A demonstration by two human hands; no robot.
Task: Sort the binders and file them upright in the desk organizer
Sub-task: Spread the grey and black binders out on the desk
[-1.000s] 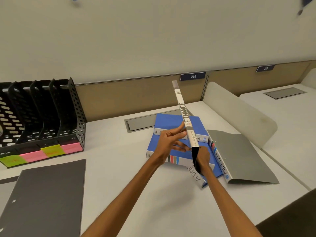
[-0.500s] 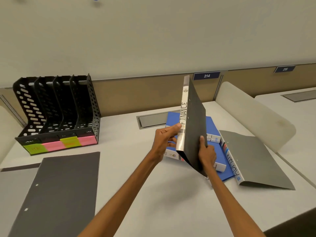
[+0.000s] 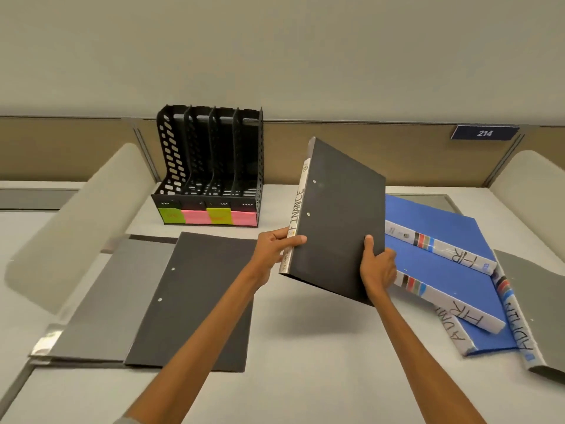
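Both hands — left hand point(image 3: 272, 243), right hand point(image 3: 378, 267) — curl fingers round the tilted FINANCE binder point(image 3: 339, 215).

A dark grey FINANCE binder point(image 3: 339, 221) is held tilted above the surface point(image 3: 305, 347), spine to the left. Blue binders point(image 3: 443, 228) lie piled at right, grey binders point(image 3: 195, 301) flat at left. The black four-slot desk organizer point(image 3: 211, 166) stands behind.

The person holds a black binder point(image 3: 339, 221) marked FINANCE off the desk point(image 3: 305, 387), tilted. The left hand point(image 3: 273, 250) pinches its white spine low down and the right hand point(image 3: 377, 269) grips its right edge. The black desk organizer point(image 3: 211, 166) stands far left of it. Blue binders point(image 3: 443, 231) lie stacked at right, and a dark folder point(image 3: 198, 301) lies flat near left.
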